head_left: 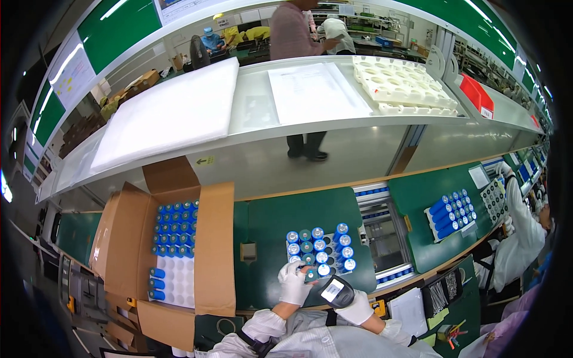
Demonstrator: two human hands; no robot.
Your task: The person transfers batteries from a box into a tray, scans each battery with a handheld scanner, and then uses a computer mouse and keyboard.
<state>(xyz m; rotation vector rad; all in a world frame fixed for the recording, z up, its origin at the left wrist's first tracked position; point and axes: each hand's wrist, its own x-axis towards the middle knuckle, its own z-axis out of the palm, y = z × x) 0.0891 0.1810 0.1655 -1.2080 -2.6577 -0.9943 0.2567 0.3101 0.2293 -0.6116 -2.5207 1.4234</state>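
Factory floor, bright overhead lighting; a long pale shelf (250, 128) spans the far side of the station, bearing a white foam sheet (170, 110), papers (316, 92) and cream plastic holders (406, 89). Below it, a green work mat (268, 224), with a conveyor section (382, 238) to its right.

Block of blue cells (322, 247) stands on the mat directly ahead of the hands, in rows seated in a pale holder. Long axes upright, end faces up; apparent lean put down to the fisheye view. Some ends are dark, others bright metal.

Left hand (292, 286), white-gloved: at the block's near left corner, fingers bent and narrowly spaced, tips at a dark-ended cell (311, 275). Contact looks likely; whether it is gripped, cannot tell.

Right hand (356, 308), gloved: closed around a dark handheld scanner (339, 292). Scanner head lies just on the near side of the block, right of the left fingertips.

Key relation: dark-ended cell sits forward and right of the left palm, forward and left of the scanner; left hand is nearer.

Open cardboard box (216, 250) at left, well apart from both hands, contains further blue cells (174, 227).
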